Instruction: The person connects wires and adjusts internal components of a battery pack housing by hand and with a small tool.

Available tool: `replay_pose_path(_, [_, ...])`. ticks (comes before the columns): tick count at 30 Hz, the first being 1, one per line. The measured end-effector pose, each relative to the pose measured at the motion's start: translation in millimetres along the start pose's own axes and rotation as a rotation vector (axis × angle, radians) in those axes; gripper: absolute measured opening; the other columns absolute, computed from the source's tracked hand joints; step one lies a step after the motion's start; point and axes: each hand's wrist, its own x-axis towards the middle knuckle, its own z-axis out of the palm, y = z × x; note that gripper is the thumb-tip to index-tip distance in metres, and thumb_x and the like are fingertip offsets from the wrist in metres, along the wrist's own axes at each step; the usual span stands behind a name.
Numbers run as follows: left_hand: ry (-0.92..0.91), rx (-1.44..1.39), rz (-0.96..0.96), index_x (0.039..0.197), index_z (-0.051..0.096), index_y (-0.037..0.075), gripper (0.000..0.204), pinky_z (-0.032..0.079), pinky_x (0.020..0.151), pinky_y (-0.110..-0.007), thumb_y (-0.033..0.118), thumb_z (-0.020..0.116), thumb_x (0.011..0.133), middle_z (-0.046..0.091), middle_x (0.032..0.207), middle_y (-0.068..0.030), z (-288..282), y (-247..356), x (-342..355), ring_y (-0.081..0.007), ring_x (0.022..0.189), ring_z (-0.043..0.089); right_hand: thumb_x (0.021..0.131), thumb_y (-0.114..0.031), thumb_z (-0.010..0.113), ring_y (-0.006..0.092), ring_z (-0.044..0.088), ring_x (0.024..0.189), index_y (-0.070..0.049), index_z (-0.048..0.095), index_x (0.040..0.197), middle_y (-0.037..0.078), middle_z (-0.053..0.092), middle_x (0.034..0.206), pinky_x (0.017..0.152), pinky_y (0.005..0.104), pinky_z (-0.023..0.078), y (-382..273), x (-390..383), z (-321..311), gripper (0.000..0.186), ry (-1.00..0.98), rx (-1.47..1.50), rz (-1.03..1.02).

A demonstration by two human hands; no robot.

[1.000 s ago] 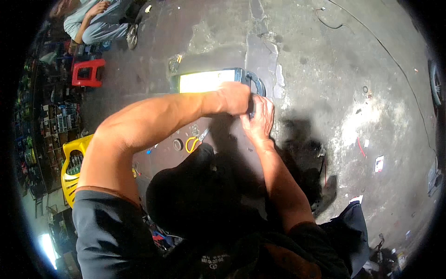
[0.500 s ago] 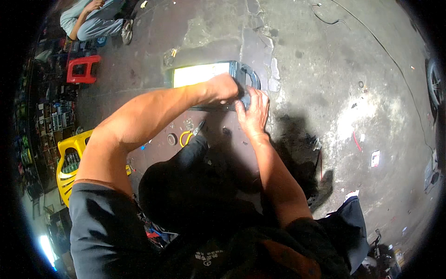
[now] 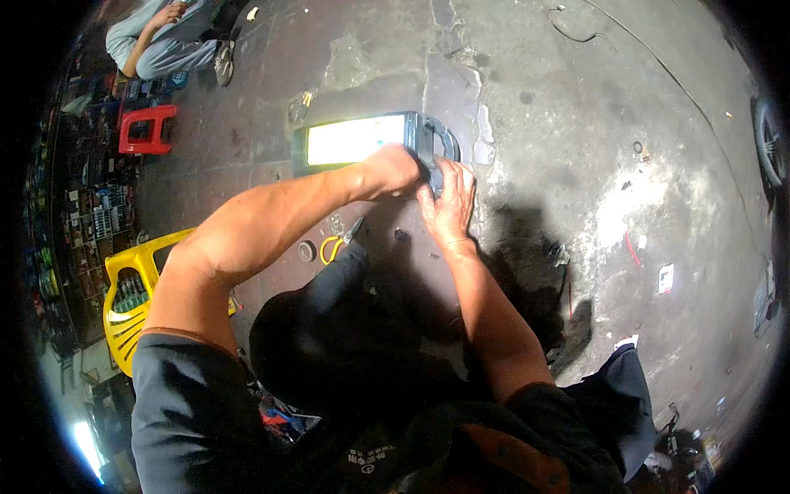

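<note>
A dark blue box with a glowing panel (image 3: 350,142) lies on the floor ahead of me, a curved handle at its right end. My left hand (image 3: 393,170) is closed into a fist at the near right corner of the box, and whatever it grips is hidden under the fingers. Beside it, my right hand (image 3: 451,198) rests its stretched fingers against the right end of the box below the handle, thumb apart. Scissors with yellow handles (image 3: 331,249) lie on the floor nearer to me, next to a grey ring-shaped roll (image 3: 307,250).
A yellow plastic stool (image 3: 123,325) stands at the left, a red stool (image 3: 148,130) farther off. Shelves packed with goods (image 3: 95,222) line the left side. Another person (image 3: 164,41) sits at the far left. A cable (image 3: 699,107) runs across the floor at right, near a wheel (image 3: 769,144).
My left fist and forearm have come slightly nearer to me, uncovering more of the glowing panel. My right hand has stayed almost in place.
</note>
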Motion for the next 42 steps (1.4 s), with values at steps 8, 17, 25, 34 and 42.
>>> replay_pose_path(8, [-0.015, -0.317, -0.499, 0.086, 0.074, 0.002, 0.022, 0.056, 0.07, -0.044, 0.019, 0.06, 0.08, 0.071, 0.082, -0.0201, 12, 29, 6, -0.0344, 0.08, 0.071, 0.072, -0.009, 0.068, 0.0363, 0.048, 0.116, -0.006, 0.053, 0.124, 0.016, 0.058, 0.118, 0.103, 0.0459, 0.038, 6, -4, 2, 0.054, 0.036, -0.003, -0.013])
replay_pose_path(17, [-0.123, -0.159, -0.412, 0.082, 0.073, 0.002, 0.016, 0.056, 0.066, -0.044, 0.015, 0.066, 0.075, 0.07, 0.076, -0.0175, -44, 32, 12, -0.0334, 0.075, 0.071, 0.07, -0.005, 0.07, 0.0321, 0.045, 0.123, -0.006, 0.055, 0.124, 0.013, 0.057, 0.126, 0.108, 0.0425, 0.035, 0, 10, -2, 0.056, -0.022, 0.002, 0.059])
replay_pose_path(25, [0.153, -0.722, -0.642, 0.087, 0.072, -0.004, 0.032, 0.055, 0.075, -0.044, 0.023, 0.059, 0.076, 0.067, 0.095, -0.0307, 75, -6, 15, -0.0406, 0.088, 0.069, 0.077, -0.01, 0.069, 0.0368, 0.043, 0.124, -0.001, 0.052, 0.126, 0.018, 0.054, 0.126, 0.108, 0.0466, 0.034, 7, -9, -5, 0.053, -0.082, 0.054, 0.038])
replay_pose_path(34, [-0.091, -0.592, -0.823, 0.097, 0.071, -0.002, 0.026, 0.056, 0.082, -0.043, 0.013, 0.059, 0.079, 0.069, 0.101, -0.0244, -27, 39, 22, -0.0341, 0.095, 0.07, 0.078, -0.017, 0.071, 0.035, 0.039, 0.13, -0.003, 0.052, 0.127, 0.018, 0.051, 0.13, 0.109, 0.047, 0.033, 9, -6, 1, 0.054, -0.093, 0.008, 0.107])
replay_pose_path(42, [-0.167, 0.23, -0.053, 0.084, 0.072, 0.0, 0.016, 0.057, 0.065, -0.042, 0.013, 0.064, 0.077, 0.071, 0.082, -0.0158, -24, 42, 6, -0.0308, 0.073, 0.071, 0.073, -0.01, 0.072, 0.0368, 0.046, 0.12, -0.003, 0.053, 0.125, 0.017, 0.055, 0.123, 0.104, 0.0456, 0.037, -4, 5, 4, 0.055, 0.001, 0.096, 0.017])
